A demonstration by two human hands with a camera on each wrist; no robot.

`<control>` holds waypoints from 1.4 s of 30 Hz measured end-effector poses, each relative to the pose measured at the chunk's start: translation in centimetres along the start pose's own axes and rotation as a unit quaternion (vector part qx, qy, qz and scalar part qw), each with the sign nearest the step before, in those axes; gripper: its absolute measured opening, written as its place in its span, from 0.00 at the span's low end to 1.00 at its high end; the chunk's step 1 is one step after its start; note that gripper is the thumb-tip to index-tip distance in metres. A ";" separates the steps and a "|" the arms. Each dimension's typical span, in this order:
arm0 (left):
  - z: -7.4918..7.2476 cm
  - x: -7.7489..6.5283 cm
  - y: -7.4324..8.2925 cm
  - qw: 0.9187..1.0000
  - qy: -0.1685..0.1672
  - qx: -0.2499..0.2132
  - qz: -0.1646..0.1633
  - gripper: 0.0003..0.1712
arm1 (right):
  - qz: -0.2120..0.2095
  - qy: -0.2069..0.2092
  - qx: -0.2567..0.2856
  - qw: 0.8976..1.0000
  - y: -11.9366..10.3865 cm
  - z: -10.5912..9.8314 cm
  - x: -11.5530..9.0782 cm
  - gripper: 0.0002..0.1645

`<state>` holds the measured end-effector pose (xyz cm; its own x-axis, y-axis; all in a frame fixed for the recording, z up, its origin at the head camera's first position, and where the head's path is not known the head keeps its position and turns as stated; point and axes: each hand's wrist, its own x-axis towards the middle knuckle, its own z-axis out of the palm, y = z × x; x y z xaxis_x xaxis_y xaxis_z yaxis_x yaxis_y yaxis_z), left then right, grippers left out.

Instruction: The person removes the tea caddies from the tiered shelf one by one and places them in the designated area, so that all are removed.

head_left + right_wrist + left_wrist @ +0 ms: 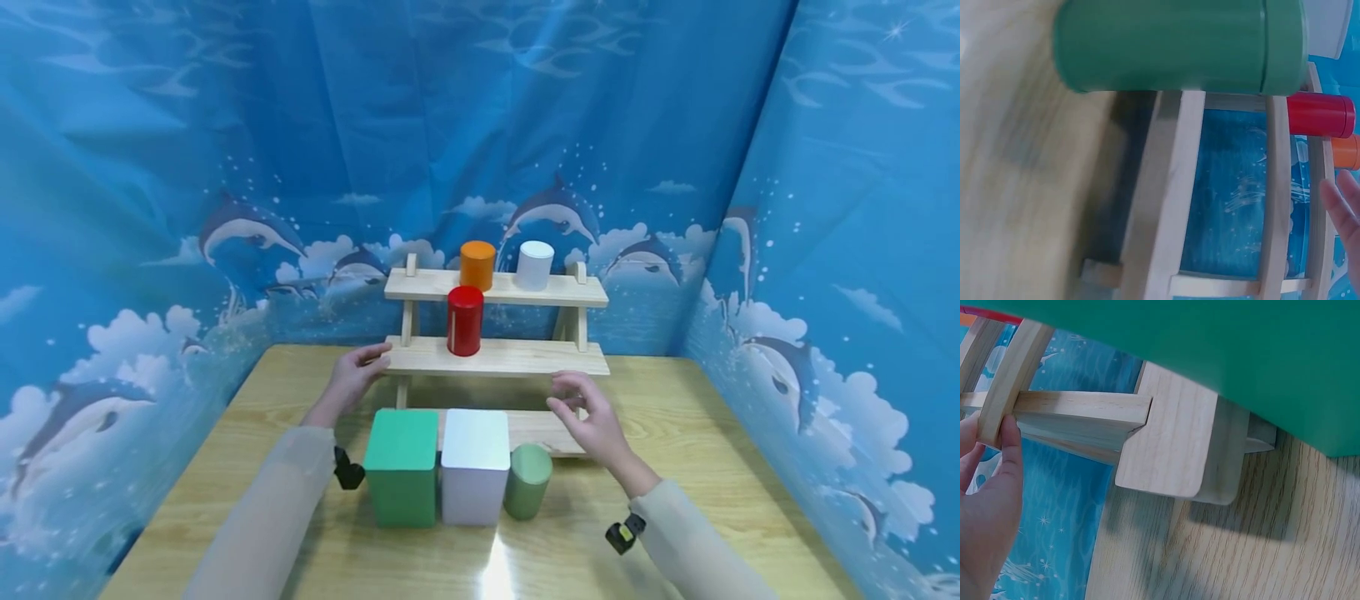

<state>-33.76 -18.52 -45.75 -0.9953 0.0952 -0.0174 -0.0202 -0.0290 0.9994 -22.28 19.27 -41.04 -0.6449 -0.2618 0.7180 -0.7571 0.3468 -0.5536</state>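
A three-tier wooden shelf rack (525, 356) stands at the back of the table. My left hand (356, 377) pinches the left end of its middle board (1011, 381) between thumb and fingers. Off the rack's right side hovers my right hand (588, 412), fingers loosely bent and nothing in them. A red cylinder (465, 322) stands on the middle board, left of centre. On the top board are an orange cylinder (477, 268) and a white cylinder (535, 268).
In front of the rack, a green box (402, 492), a white box (474, 492) and a green cylinder (528, 485) stand side by side, partly hiding its lowest board (551, 432). A blue dolphin-print curtain (450, 125) encloses the wooden table (660, 417) at the back and sides.
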 end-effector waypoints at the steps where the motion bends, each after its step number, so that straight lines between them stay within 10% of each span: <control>1: 0.0 0.0 -0.1 1.000 0.001 0.000 0.000 0.26 | 0.005 0.000 -0.001 1.000 0.0 0.1 0.3 0.17; 23: 0.0 0.2 -0.2 1.000 0.013 0.009 0.000 0.26 | 0.054 -0.029 0.007 0.998 0.0 1.9 5.6 0.19; 42: 0.1 0.2 -0.4 1.000 0.009 0.011 0.006 0.26 | 0.121 -0.029 -0.001 0.992 4.4 3.9 9.4 0.27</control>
<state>-33.98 -18.43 -46.17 -0.9970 0.0772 -0.0063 -0.0070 -0.0090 0.9999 -32.08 14.79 -38.34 -0.8130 -0.2220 0.5383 -0.5789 0.4070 -0.7066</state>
